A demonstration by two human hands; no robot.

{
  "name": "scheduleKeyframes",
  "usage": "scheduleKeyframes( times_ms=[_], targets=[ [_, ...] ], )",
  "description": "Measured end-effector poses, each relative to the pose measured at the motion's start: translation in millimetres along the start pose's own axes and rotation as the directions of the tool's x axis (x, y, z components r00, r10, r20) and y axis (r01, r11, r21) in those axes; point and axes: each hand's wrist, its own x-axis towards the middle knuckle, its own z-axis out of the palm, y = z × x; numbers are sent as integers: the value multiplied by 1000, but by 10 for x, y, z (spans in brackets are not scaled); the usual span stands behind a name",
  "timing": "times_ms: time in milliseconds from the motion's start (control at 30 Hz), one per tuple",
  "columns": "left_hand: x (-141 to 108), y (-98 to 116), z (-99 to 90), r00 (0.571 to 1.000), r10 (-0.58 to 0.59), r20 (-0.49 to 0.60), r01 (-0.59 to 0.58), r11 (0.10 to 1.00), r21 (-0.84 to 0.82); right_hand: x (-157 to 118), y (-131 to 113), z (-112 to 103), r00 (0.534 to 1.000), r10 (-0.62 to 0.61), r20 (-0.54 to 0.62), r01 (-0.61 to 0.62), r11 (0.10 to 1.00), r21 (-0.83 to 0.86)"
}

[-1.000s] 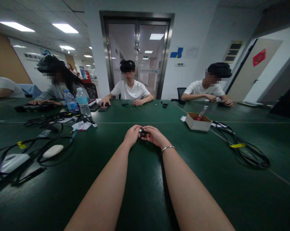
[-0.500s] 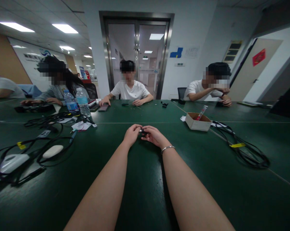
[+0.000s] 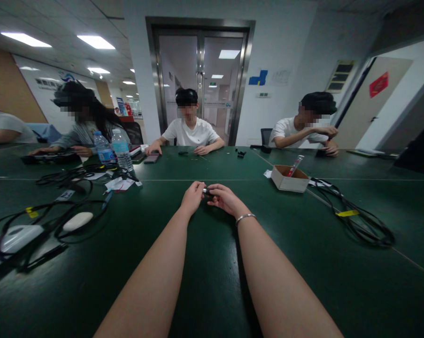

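Both my hands meet over the middle of the green table (image 3: 212, 281). Between their fingertips is a small black piece with a bright silvery end (image 3: 208, 191); its exact kind is too small to make out. My left hand (image 3: 192, 197) pinches the silvery end at its left side. With thumb and fingers, my right hand (image 3: 226, 199) grips the black part from the right, its lower fingers curled beneath. A metal bracelet (image 3: 246, 217) circles my right wrist. My fingers hide much of the piece.
An open cardboard box (image 3: 289, 180) holding a red-and-clear tube stands ahead right, beside a coiled black cable (image 3: 366, 225). On the left lie tangled cables (image 3: 39, 206), a white mouse (image 3: 78, 221) and two water bottles (image 3: 121, 149). Three people sit across the table; another is partly visible far left.
Slightly more of the piece's silvery end shows between my fingertips, which have shifted a little apart. My arms stay in place. The person at right has moved a raised hand slightly.
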Motion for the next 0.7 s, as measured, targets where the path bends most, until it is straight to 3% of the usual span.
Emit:
scheduleKeyframes(
  times_ms=[167,267,467,600,700],
  targets=[
    [35,-38,16,999,8,-36,-7,1000,19,27,33,26,999,-46,24,49,991,-128],
    [13,-22,10,999,46,4,-46,996,78,73,67,73,997,-73,-13,66,960,-273],
    [-85,69,-28,994,103,29,-106,910,401,139,189,147,984,-156,-81,93,853,-514],
    [-147,154,-22,1000,-13,7,9,928,372,66,219,210,965,-185,-183,54,829,-556],
    [-250,246,-81,978,-171,122,151,975,163,-131,63,236,972,-115,-206,-44,770,-636]
  ],
)
